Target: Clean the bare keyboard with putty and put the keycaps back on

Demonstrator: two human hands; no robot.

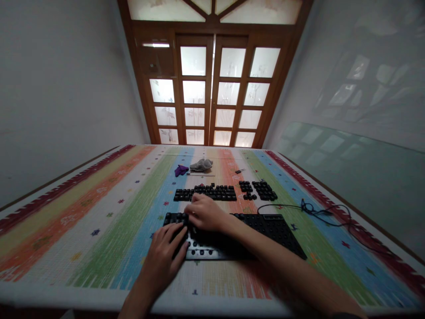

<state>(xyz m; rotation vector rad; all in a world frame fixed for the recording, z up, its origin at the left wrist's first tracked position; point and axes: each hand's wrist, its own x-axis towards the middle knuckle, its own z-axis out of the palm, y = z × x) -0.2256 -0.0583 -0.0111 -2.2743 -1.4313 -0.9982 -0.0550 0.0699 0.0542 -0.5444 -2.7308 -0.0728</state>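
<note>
1. The keyboard [275, 235] lies flat in the lower centre of the frame, many of its key positions bare, with loose keycaps [221, 192] set in rows just above it
2. The person's left hand [168, 246] rests on the keyboard's left end, fingers partly spread and gripping nothing visible
3. The right hand [206, 215] is curled over the keyboard's upper left part; whether its fingertips pinch a keycap cannot be told
4. The keyboard is probably light and fairly stiff, apt to slide on the tablecloth [109, 248], so its outer edges look the best hold
5. The keycaps are likely feather-light, hard and smooth, best pinched by opposite sides; the bare key positions seem the fragile part
6. The cable [322, 212], right of centre, looks flexible and could tug
</note>
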